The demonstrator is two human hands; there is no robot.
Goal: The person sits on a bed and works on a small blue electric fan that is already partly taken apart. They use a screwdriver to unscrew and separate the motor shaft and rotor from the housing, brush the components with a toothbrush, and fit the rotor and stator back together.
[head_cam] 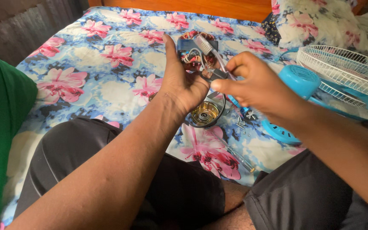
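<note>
My left hand (179, 79) holds a fan motor (194, 53) with copper windings and loose wires up above the bed. My right hand (252, 83) pinches a toothbrush (211, 53) by its handle, with the white bristle head resting against the motor. Both hands meet over the middle of the flowered bedsheet (107, 64). Just below them lies a round metal motor cover (205, 113) with a brass-coloured centre. The palm side of my left hand and much of the motor are hidden.
A blue fan housing (299, 81) and a white wire fan guard (341, 68) lie at the right. Small screws (240, 124) and a screwdriver (239, 157) rest on the sheet near my knees. A flowered pillow (316, 21) sits at the back right, a green cushion (1, 127) at the left.
</note>
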